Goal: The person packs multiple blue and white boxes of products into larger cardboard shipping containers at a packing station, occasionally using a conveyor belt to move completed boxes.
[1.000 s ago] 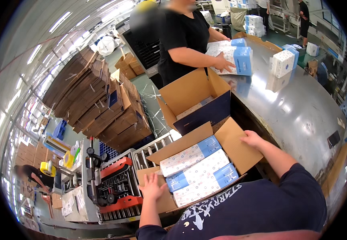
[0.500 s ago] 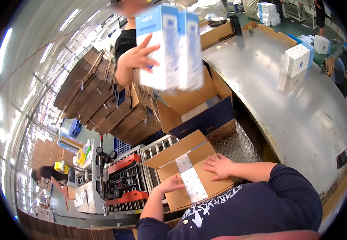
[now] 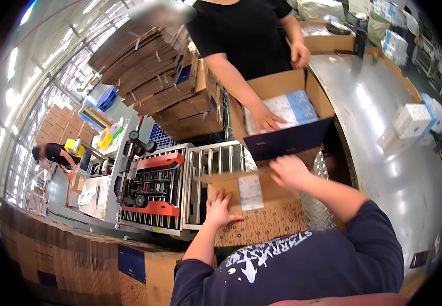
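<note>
Before me sits a brown carton (image 3: pixel 231 195) with its side flaps folded inward and a patterned white strip (image 3: pixel 252 194) showing between them. Its near flap (image 3: pixel 267 224), printed with small dark marks, lies toward my body. My left hand (image 3: pixel 219 210) rests on the left flap with fingers spread. At the carton's far right, my right hand (image 3: pixel 290 173) has its fingers curled over the raised far flap (image 3: pixel 225 177). Just beyond stands an open carton (image 3: pixel 290 138) with white and blue packages (image 3: pixel 282 109) inside, a co-worker's hand (image 3: pixel 266 120) lying on them.
A roller conveyor (image 3: pixel 216 160) with a red and black machine (image 3: pixel 154 183) extends left. Flattened cartons (image 3: pixel 170 76) are stacked behind it, and more (image 3: pixel 68 260) stand at lower left. A metal table (image 3: pixel 369 127) on the right holds white-blue packages (image 3: pixel 413 121).
The co-worker's raised packages are now down in the open carton. My hands have moved from the closed-in flaps to the left flap and the far edge, and the printed near flap now shows.
</note>
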A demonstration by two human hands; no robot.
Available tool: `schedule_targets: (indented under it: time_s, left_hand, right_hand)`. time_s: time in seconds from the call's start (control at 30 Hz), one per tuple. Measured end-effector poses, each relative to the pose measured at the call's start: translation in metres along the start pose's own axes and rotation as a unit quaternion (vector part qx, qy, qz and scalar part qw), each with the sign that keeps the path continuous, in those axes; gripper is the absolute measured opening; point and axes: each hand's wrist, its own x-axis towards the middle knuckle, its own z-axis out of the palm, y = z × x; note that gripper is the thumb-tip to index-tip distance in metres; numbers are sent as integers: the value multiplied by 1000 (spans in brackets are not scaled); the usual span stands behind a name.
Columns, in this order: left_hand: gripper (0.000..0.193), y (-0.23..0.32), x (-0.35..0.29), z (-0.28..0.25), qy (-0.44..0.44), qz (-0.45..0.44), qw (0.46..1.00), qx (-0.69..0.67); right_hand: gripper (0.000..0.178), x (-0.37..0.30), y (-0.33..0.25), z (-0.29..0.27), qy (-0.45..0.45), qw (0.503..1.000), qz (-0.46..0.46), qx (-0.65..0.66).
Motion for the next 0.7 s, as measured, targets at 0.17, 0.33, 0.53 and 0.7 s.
schedule_targets:
  time_s: [0.17, 0.33, 0.53, 0.7]
  left_hand:
    - [74, -154, 53, 95, 50, 32, 866, -496]
    - [61, -187, 149, 2, -45, -47, 844, -532]
    - [74, -289, 158, -76, 270, -96, 952, 109]
    - [78, -330, 125, -76, 169, -7, 984, 53]
  right_hand:
    - [61, -83, -21, 55, -127, 990, 3, 63]
    - [68, -32, -72, 113, -159, 969, 174, 75]
    - [67, 120, -120, 212, -152, 972, 144, 110]
    - [65, 257, -177, 290, -146, 979, 55, 135]
